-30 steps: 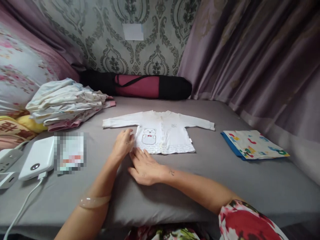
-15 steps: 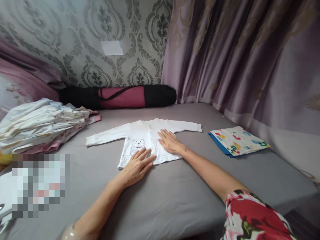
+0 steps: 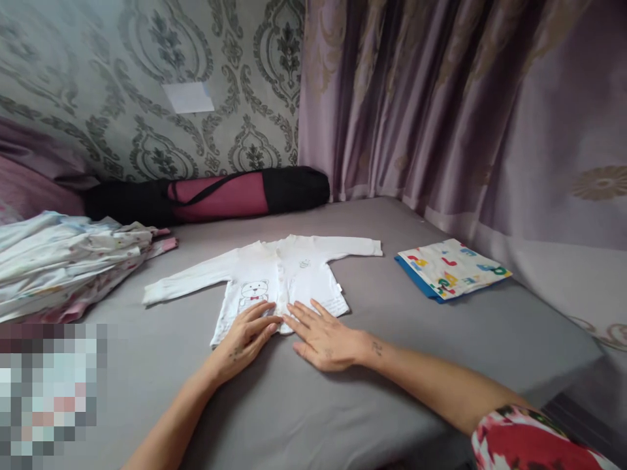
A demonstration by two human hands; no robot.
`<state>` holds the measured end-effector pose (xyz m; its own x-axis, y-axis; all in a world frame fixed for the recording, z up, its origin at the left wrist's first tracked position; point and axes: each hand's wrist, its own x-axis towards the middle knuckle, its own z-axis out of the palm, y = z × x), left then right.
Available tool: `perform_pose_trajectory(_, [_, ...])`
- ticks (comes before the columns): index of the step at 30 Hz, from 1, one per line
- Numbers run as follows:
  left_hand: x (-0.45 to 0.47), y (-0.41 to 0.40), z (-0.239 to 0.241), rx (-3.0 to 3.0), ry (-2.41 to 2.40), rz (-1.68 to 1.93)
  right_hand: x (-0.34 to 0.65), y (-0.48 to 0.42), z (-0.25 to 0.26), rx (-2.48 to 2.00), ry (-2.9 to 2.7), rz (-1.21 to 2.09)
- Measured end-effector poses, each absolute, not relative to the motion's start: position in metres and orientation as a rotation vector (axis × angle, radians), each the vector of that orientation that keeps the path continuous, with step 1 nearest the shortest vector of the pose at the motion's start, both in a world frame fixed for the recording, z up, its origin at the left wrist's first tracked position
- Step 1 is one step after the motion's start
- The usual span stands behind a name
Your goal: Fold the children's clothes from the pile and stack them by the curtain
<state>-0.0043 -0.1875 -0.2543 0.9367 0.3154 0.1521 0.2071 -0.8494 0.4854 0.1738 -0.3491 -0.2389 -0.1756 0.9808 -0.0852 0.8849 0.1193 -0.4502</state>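
White shirt [image 3: 309,282] lies spread out on the grey sheet [image 3: 401,405]; the left hand [image 3: 245,343] and the right hand [image 3: 328,339] rest over its near hem, fingers outstretched rather than gripping.

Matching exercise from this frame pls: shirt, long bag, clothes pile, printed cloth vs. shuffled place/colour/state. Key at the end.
Column 1
1. White shirt
2. Long bag
3. Pile of clothes
4. Printed cloth

Column 2
A. Heaped and crumpled, at the left
B. Folded, at the right, with blue showing beneath
C. Spread out, left hand and right hand at its lower edge
D. Black and maroon, lying at the back

Pairs: 1-C, 2-D, 3-A, 4-B
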Motion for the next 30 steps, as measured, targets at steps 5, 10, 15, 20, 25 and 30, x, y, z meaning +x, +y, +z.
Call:
perform_pose_trajectory(5, [-0.005,-0.188,-0.258,2.61,0.401,0.377,0.178,-0.366,-0.221,-1.639,-2.193,0.87])
perform_pose_trajectory(10, [-0.004,-0.189,-0.262,2.653,0.425,0.408,0.246,-0.341,-0.198,-1.483,-1.867,1.343])
perform_pose_trajectory(15, [-0.004,-0.187,-0.269,2.709,0.418,0.439,0.353,-0.308,-0.19,-2.069,-1.019,0.505])
perform_pose_trajectory(20, [-0.004,-0.187,-0.271,2.718,0.436,0.465,0.409,-0.31,-0.208,-2.477,-0.551,0.182])
perform_pose_trajectory(25, [-0.004,-0.189,-0.27,2.715,0.457,0.448,0.415,-0.315,-0.233,-2.621,-0.427,0.175])
perform_pose_trajectory(30, [0.003,-0.187,-0.256,2.681,0.453,0.382,0.424,-0.312,-0.24,-2.673,-0.401,0.192])
